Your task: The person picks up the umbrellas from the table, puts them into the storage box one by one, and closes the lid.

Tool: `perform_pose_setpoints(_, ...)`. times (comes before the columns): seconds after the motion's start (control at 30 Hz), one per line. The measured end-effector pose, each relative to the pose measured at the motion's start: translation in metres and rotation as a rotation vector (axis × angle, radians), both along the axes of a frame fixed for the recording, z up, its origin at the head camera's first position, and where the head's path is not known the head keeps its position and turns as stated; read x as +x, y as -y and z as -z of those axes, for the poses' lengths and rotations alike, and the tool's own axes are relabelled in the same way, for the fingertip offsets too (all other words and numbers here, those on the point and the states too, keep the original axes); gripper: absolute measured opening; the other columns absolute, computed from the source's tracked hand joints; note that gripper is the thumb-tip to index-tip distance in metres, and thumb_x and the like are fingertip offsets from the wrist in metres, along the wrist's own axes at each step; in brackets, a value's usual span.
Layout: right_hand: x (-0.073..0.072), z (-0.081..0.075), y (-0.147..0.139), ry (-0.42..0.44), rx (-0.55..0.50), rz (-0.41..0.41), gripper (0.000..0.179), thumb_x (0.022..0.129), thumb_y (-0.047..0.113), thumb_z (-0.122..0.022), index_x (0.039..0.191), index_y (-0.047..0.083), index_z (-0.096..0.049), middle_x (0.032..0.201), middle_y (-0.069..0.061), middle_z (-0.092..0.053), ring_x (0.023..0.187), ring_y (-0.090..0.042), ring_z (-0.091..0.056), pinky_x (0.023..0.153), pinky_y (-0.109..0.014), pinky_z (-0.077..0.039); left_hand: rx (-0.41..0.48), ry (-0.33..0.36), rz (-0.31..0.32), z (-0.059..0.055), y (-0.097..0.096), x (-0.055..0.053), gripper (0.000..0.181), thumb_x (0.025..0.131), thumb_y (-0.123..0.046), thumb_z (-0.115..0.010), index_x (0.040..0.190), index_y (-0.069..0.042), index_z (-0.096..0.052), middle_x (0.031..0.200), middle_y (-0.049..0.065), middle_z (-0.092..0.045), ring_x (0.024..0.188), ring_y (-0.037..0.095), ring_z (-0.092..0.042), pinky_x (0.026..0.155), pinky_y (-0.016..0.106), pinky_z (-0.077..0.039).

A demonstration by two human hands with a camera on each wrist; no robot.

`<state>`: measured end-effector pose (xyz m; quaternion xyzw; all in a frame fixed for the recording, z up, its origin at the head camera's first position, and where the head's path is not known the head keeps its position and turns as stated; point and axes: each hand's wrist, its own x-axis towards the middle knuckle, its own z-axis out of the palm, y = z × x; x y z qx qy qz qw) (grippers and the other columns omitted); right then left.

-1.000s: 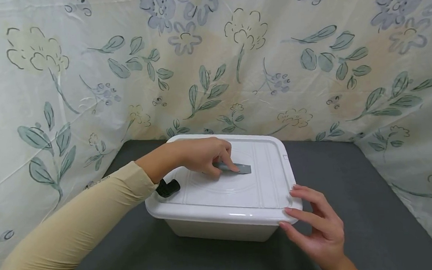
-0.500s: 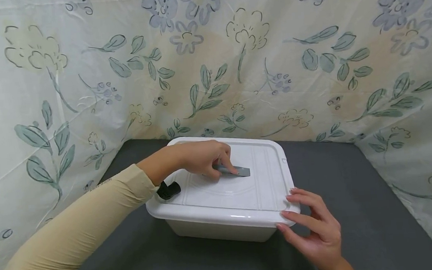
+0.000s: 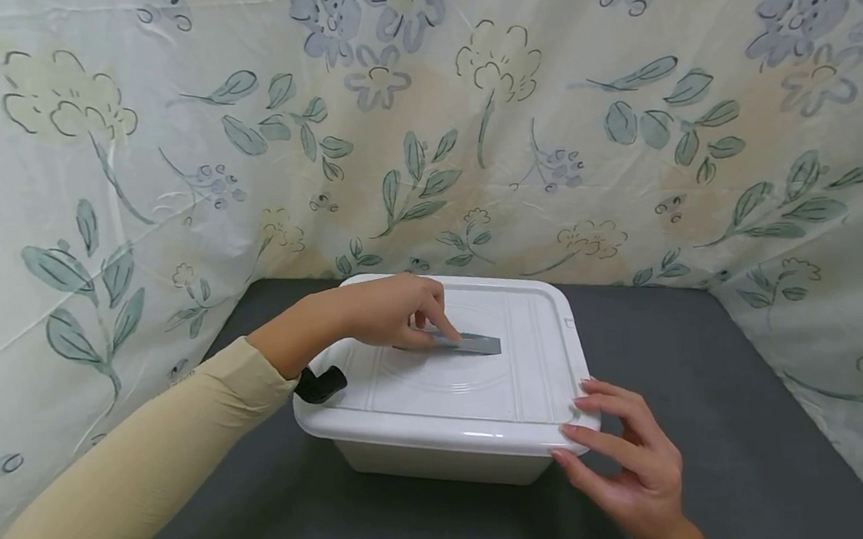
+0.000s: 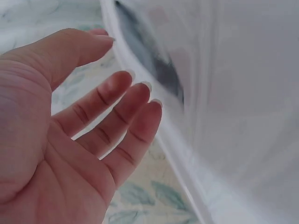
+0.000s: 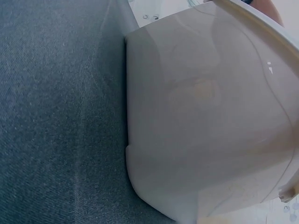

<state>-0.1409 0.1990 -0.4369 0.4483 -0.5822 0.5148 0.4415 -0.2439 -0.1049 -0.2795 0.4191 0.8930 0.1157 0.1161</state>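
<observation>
A white plastic box [image 3: 441, 461] with a white lid [image 3: 478, 391] stands on the dark grey table. On the lid lies a flat, shiny grey strip [image 3: 482, 346]. My left hand [image 3: 389, 310] is over it, the index fingertip right at the strip. In the left wrist view, the same hand [image 4: 88, 102] has loosely spread fingers, and a grey lens-shaped patch [image 4: 152, 56] shows beyond the fingertips. My right hand [image 3: 632, 456] holds the near right corner of the lid, thumb below the rim and fingers on top. The right wrist view shows the box wall [image 5: 205, 102], not my right hand.
A floral cloth [image 3: 422, 136] hangs behind the table [image 3: 677, 344] and along both sides. A small black device [image 3: 321, 386] sits at my left wrist, close over the lid. The beige left sleeve [image 3: 144, 457] crosses the table's left side.
My left hand has drawn slightly left and its fingers have loosened at the strip, which stays about where it was and shows more. My right hand keeps its place at the lid corner.
</observation>
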Motion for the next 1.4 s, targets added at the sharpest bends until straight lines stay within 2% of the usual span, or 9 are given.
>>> perform_pose_setpoints(0.17,-0.001,0.001,-0.001,-0.032,0.001,0.020,0.024,0.079,0.009,-0.089,0.086,-0.010,-0.077,0.106,-0.030,-0.065,0.121,-0.037,-0.062,0.111,-0.032,-0.049,0.066,-0.028,-0.095,-0.007,0.024,0.010,0.028,0.097,-0.014,-0.068,0.123,-0.021,-0.077,0.103,-0.003,-0.063,0.095,0.011,-0.062,0.084,0.027,-0.055)
perform_pose_setpoints(0.3,-0.001,0.002,-0.002,-0.067,-0.015,0.021,0.024,0.079,0.009,-0.089,0.084,-0.011,-0.077,0.102,-0.031,-0.065,0.119,-0.038,-0.063,0.111,-0.035,-0.050,0.062,-0.114,-0.188,-0.006,0.044,0.017,0.029,0.097,-0.015,-0.068,0.125,-0.017,-0.076,0.104,-0.001,-0.063,0.097,0.015,-0.063,0.085,0.032,-0.057)
perform_pose_setpoints(0.4,0.001,0.000,-0.001,-0.087,-0.027,0.019,0.023,0.079,0.008,-0.088,0.082,-0.012,-0.076,0.100,-0.030,-0.065,0.119,-0.037,-0.064,0.110,-0.035,-0.050,0.035,-0.217,-0.264,0.000,0.057,0.023,0.031,0.097,-0.017,-0.068,0.127,-0.011,-0.074,0.112,0.006,-0.066,0.102,0.023,-0.065,0.088,0.038,-0.057)
perform_pose_setpoints(0.5,0.005,-0.003,0.000,-0.083,-0.017,0.022,0.023,0.082,0.009,-0.087,0.082,-0.012,-0.076,0.099,-0.029,-0.064,0.121,-0.034,-0.064,0.111,-0.034,-0.050,0.020,-0.307,-0.359,0.011,0.067,0.030,0.041,0.100,-0.023,-0.066,0.137,-0.006,-0.066,0.131,0.014,-0.065,0.118,0.031,-0.063,0.100,0.047,-0.054)
perform_pose_setpoints(0.6,0.007,-0.005,0.000,-0.071,-0.004,0.017,0.023,0.082,0.009,-0.086,0.083,-0.012,-0.076,0.100,-0.029,-0.064,0.122,-0.034,-0.063,0.111,-0.034,-0.049,-0.020,-0.361,-0.441,0.024,0.074,0.037,0.056,0.104,-0.034,-0.058,0.150,-0.003,-0.050,0.153,0.019,-0.050,0.142,0.038,-0.047,0.116,0.055,-0.041)
perform_pose_setpoints(0.73,0.002,0.000,-0.003,-0.065,0.000,-0.006,0.024,0.079,0.008,-0.088,0.085,-0.012,-0.076,0.102,-0.029,-0.065,0.121,-0.037,-0.063,0.112,-0.037,-0.049,-0.094,-0.328,-0.493,0.039,0.078,0.042,0.073,0.106,-0.048,-0.045,0.160,0.000,-0.029,0.170,0.022,-0.019,0.158,0.042,-0.015,0.127,0.059,-0.017)
perform_pose_setpoints(0.83,0.000,0.002,-0.004,-0.057,0.002,-0.018,0.024,0.078,0.007,-0.089,0.086,-0.012,-0.076,0.103,-0.029,-0.065,0.121,-0.037,-0.063,0.112,-0.037,-0.049,-0.101,-0.268,-0.519,0.046,0.078,0.045,0.080,0.106,-0.054,-0.039,0.162,-0.001,-0.020,0.172,0.020,-0.007,0.159,0.041,-0.003,0.128,0.061,-0.008)
perform_pose_setpoints(1.0,-0.001,0.003,-0.004,-0.043,-0.001,-0.035,0.024,0.078,0.006,-0.089,0.087,-0.013,-0.076,0.104,-0.027,-0.065,0.123,-0.036,-0.062,0.112,-0.035,-0.048,-0.096,-0.219,-0.545,0.052,0.076,0.047,0.087,0.105,-0.061,-0.035,0.163,-0.001,-0.012,0.172,0.017,0.000,0.160,0.039,0.001,0.128,0.061,-0.004)
perform_pose_setpoints(1.4,0.001,0.003,-0.003,-0.027,-0.026,-0.050,0.024,0.077,0.005,-0.089,0.087,-0.014,-0.076,0.104,-0.025,-0.065,0.123,-0.034,-0.063,0.113,-0.036,-0.048,-0.079,-0.238,-0.559,0.059,0.073,0.049,0.087,0.105,-0.061,-0.035,0.163,-0.002,-0.009,0.173,0.016,0.001,0.160,0.037,0.000,0.128,0.060,-0.006)
